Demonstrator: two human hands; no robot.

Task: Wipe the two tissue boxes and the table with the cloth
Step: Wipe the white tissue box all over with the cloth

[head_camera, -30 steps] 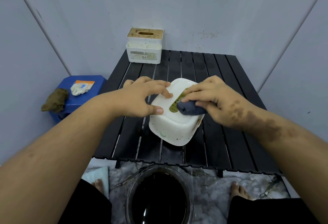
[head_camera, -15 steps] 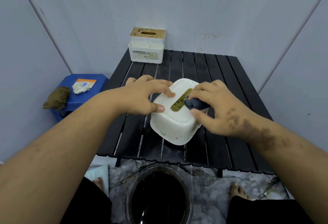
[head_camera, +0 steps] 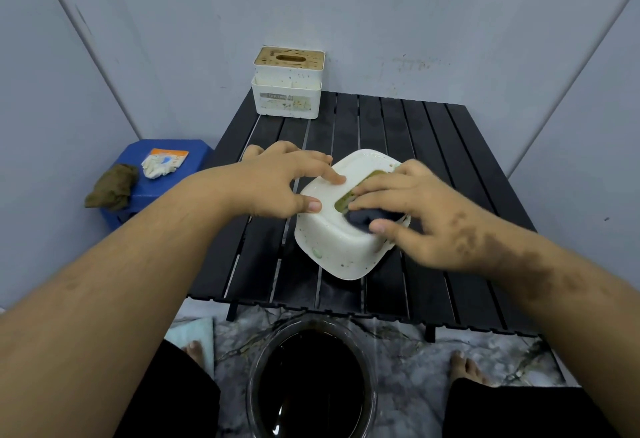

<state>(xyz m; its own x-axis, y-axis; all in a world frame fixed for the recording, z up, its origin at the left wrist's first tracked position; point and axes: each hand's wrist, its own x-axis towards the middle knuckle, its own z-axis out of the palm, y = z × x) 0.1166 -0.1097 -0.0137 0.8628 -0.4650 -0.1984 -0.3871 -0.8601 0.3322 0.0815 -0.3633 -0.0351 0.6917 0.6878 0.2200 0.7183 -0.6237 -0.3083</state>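
Hidden and cut-off parts

The cloth (head_camera: 362, 222) is largely covered by the right hand (head_camera: 420, 209), and part of the near box's (head_camera: 341, 247) slot with it. The far box's (head_camera: 286, 85) label print is too small to be read. The bowl (head_camera: 311, 382) is cut by the bottom edge.

White boxes, black table, blue stool against pale grey-blue walls.

The near tissue box (head_camera: 341, 247) is white with small dark specks, a pale green smudge low on its side and an olive-yellow slot on top; the cloth (head_camera: 363, 221) on it is dark navy. The far tissue box (head_camera: 287, 91) is white and speckled, with a brown-stained top. The table (head_camera: 433, 146) is black and slatted. The stool (head_camera: 162, 191) is bright blue, with an olive-brown rag (head_camera: 110, 188) and a white, orange and blue packet (head_camera: 162, 162). The floor (head_camera: 415, 351) is grey marbled; the bowl (head_camera: 311, 378) holds dark brown liquid.
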